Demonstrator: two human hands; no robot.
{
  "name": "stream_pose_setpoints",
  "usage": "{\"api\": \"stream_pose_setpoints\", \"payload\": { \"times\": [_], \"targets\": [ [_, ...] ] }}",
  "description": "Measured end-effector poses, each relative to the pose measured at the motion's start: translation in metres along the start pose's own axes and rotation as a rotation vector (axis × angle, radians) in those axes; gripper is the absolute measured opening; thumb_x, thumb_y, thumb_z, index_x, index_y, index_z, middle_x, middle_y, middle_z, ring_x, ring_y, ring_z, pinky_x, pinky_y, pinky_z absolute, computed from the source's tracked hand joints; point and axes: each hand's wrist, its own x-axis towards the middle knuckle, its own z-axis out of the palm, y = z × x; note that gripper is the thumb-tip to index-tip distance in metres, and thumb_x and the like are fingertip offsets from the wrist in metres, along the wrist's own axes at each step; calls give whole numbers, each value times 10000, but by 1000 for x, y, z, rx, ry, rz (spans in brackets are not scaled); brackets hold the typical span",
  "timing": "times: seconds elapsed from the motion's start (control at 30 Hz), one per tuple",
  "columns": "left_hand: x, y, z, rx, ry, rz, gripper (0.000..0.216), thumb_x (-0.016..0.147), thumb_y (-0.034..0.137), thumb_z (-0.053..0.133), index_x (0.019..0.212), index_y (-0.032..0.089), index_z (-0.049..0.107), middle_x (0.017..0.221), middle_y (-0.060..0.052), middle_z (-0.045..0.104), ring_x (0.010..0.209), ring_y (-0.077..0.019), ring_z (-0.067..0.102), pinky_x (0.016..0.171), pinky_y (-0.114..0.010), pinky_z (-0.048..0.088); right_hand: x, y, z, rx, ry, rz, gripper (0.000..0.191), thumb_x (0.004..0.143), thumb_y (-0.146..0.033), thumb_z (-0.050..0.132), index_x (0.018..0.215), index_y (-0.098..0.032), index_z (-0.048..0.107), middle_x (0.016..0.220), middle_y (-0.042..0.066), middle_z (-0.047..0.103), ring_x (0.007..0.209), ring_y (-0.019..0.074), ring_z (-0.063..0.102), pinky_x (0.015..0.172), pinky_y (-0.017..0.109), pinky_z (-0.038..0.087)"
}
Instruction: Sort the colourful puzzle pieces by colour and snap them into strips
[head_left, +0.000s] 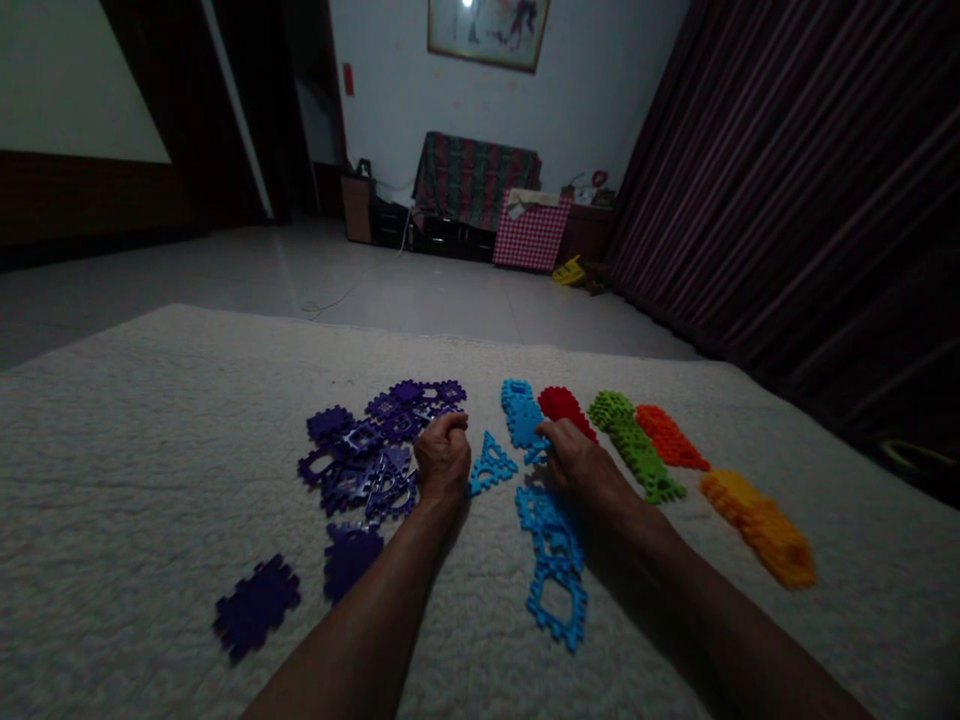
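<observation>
My left hand is curled into a fist at the right edge of a heap of purple toothed plastic tiles; whether it holds one is hidden. A light blue triangular tile lies just to its right. My right hand rests knuckles up on the row of light blue tiles, fingers bent and touching a blue tile at the row's far end. Red tiles lie right behind that hand.
Sorted rows of green tiles, orange tiles and yellow tiles lie to the right on the cream carpet. Two purple tiles sit apart at the near left. A dark curtain hangs on the right.
</observation>
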Motion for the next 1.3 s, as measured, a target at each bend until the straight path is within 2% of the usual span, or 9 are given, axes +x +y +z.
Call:
{"api": "stream_pose_setpoints", "payload": {
  "times": [0.3, 0.47, 0.7, 0.97, 1.17, 1.3],
  "targets": [
    [0, -1, 1, -5, 10, 17, 332, 707, 167, 461, 832, 200, 767, 839, -36, 761, 796, -194, 711, 741, -309, 589, 13, 9, 19, -8, 61, 23, 267, 850, -89, 502, 1088, -177, 587, 1032, 82, 645, 907, 198, 603, 766, 271, 443],
    [-1, 2, 0, 2, 10, 8, 324, 712, 172, 462, 823, 195, 766, 837, -41, 760, 792, -200, 712, 750, -321, 588, 10, 9, 20, -59, 50, 65, 200, 934, -132, 466, 1033, -191, 631, 1012, 74, 680, 888, 185, 632, 773, 262, 454],
    [0, -1, 0, -9, -6, 19, 323, 713, 172, 461, 827, 191, 762, 843, -50, 755, 794, -204, 709, 754, -334, 585, 19, 1, 19, -142, 95, 99, 260, 964, -167, 477, 1176, -175, 628, 1259, 121, 619, 1021, 214, 641, 829, 278, 492],
    [-1, 2, 0, 22, -5, 11, 327, 709, 169, 460, 823, 195, 766, 833, -46, 753, 780, -199, 705, 722, -316, 584, 25, 0, 24, -157, 100, 112, 223, 964, -167, 481, 1134, -165, 625, 1214, 125, 608, 997, 209, 631, 835, 275, 483],
    [-1, 2, -1, 17, 1, 24, 319, 703, 168, 465, 805, 198, 766, 819, -44, 751, 784, -207, 709, 746, -330, 586, 27, 3, 25, -184, 108, 171, 215, 980, -191, 472, 1120, -170, 634, 1177, 118, 615, 952, 210, 632, 754, 273, 472],
    [-1, -1, 0, 5, -5, 36, 320, 709, 170, 462, 814, 194, 763, 839, -50, 754, 794, -211, 711, 743, -335, 585, 26, -1, 23, -190, 90, 178, 218, 981, -193, 475, 1128, -160, 633, 1181, 123, 615, 957, 214, 634, 754, 278, 473]
  ]
}}
